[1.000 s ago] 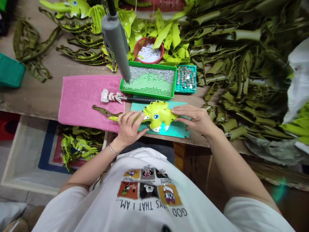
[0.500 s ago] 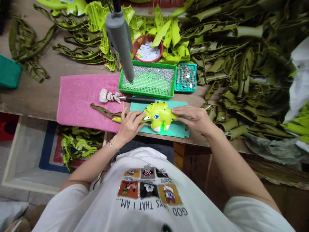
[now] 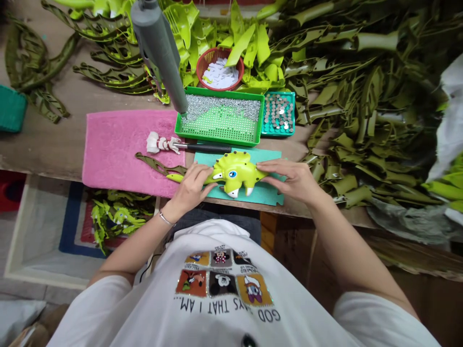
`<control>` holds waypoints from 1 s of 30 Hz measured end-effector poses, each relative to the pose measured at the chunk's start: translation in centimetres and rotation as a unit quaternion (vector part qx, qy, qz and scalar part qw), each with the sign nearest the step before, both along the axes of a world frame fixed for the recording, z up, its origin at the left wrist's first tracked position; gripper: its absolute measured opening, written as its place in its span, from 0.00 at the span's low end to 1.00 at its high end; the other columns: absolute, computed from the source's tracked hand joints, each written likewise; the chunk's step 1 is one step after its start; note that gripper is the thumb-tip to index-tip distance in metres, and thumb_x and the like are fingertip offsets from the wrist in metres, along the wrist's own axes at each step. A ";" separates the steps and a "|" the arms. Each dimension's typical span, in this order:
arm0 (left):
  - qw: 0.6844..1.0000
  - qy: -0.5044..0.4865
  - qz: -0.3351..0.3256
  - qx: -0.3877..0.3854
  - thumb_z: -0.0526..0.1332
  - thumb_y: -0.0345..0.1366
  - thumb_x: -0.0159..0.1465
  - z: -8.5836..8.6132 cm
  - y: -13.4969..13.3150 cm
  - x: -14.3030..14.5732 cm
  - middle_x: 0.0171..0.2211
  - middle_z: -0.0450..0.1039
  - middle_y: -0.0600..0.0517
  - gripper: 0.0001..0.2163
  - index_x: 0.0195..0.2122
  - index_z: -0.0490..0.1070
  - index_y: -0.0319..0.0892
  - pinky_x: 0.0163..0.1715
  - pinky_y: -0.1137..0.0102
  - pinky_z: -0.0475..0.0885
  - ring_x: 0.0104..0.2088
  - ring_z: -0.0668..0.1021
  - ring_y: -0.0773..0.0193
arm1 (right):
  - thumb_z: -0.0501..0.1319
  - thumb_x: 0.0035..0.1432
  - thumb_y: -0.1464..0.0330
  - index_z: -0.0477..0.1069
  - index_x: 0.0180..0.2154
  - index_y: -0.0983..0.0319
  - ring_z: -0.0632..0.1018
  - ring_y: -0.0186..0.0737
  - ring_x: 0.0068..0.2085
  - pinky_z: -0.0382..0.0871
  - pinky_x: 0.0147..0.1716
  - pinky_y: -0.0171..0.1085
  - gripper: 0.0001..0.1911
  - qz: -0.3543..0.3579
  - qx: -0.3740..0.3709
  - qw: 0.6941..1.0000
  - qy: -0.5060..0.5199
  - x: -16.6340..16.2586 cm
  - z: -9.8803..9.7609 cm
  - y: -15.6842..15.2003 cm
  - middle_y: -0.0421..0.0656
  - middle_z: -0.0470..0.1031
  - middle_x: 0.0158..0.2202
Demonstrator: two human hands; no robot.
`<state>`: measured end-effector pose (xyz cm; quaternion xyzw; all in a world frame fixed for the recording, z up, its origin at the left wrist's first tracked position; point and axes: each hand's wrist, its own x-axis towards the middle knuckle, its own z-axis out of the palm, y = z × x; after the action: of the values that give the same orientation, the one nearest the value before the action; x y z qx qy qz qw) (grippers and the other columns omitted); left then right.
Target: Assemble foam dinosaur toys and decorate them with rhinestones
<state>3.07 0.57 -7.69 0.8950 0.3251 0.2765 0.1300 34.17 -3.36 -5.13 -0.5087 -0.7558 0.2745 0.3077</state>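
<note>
A lime-green plastic toy dinosaur [image 3: 238,176], with a frill, white horns and a blue eye, lies over a teal foam mat [image 3: 267,195]. My left hand [image 3: 191,184] is wrapped round its left part, and a thin olive and lime piece [image 3: 159,165] sticks out past that hand over the pink towel [image 3: 119,154]. At the toy's right end, my right hand [image 3: 289,177] pinches it between thumb and fingers. Just behind the toy lies a black-handled tool [image 3: 206,148] whose shaft leads to a white wrapped end [image 3: 154,142].
A grey hanging screwdriver [image 3: 162,58] reaches down over a green tray [image 3: 217,132] of screws. Beside it stand a teal tray [image 3: 278,115] of small metal discs and a red basket [image 3: 202,67] of white pieces. Olive plastic parts [image 3: 347,96] are heaped at right; a crate [image 3: 39,241] sits below left.
The green glow by the toy's lower edge has gone out. The hanging screwdriver has swung left and up in view. Both hands keep their hold on the toy.
</note>
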 end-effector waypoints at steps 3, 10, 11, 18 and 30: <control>1.000 -0.006 -0.004 0.006 0.63 0.36 0.67 0.1 0.0 0.1 0.44 0.74 0.44 0.14 0.52 0.66 0.40 0.56 0.52 0.72 0.48 0.77 0.55 | 0.66 0.59 0.66 0.80 0.45 0.55 0.83 0.44 0.48 0.79 0.51 0.46 0.12 -0.013 -0.004 1.000 0.016 -0.2 0.2 -0.2 0.43 0.83 0.46; 1.000 -0.012 -0.002 -0.016 0.64 0.34 0.67 0.5 0.1 0.3 0.41 0.74 0.45 0.11 0.49 0.68 0.40 0.43 0.60 0.75 0.43 0.76 0.56 | 0.70 0.52 0.55 0.78 0.45 0.61 0.84 0.43 0.35 0.82 0.37 0.43 0.23 -0.155 -0.267 0.930 0.201 -1.7 -0.4 -0.5 0.46 0.84 0.39; 1.000 -0.015 -0.003 -0.019 0.64 0.34 0.67 0.5 0.2 0.3 0.41 0.74 0.45 0.11 0.49 0.69 0.40 0.43 0.60 0.75 0.43 0.76 0.56 | 0.71 0.51 0.53 0.79 0.43 0.62 0.83 0.41 0.33 0.82 0.35 0.42 0.23 -0.169 -0.298 0.908 0.241 -2.0 -0.7 -0.5 0.46 0.84 0.37; 0.999 0.044 -0.015 -0.006 0.62 0.39 0.68 -0.4 0.4 -0.7 0.51 0.74 0.41 0.16 0.55 0.68 0.42 0.57 0.48 0.70 0.54 0.74 0.50 | 0.75 0.40 0.51 0.78 0.34 0.62 0.79 0.36 0.28 0.81 0.30 0.38 0.25 -0.222 -0.301 0.864 0.337 -2.9 -2.4 -0.1 0.41 0.80 0.29; 0.967 0.194 -0.082 0.140 0.51 0.39 0.74 2.0 4.0 -1.3 0.47 0.78 0.40 0.18 0.62 0.64 0.36 0.40 0.63 0.74 0.42 0.80 0.56 | 0.68 0.58 0.61 0.70 0.54 0.53 0.76 0.53 0.55 0.72 0.55 0.57 0.23 -0.045 0.198 0.976 -0.080 -6.7 -0.1 -2.1 0.50 0.76 0.53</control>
<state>1.81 4.57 -5.74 0.9645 0.2276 0.1282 -0.0397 27.47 -5.45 -5.26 -0.4920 -0.7934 0.0637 0.3526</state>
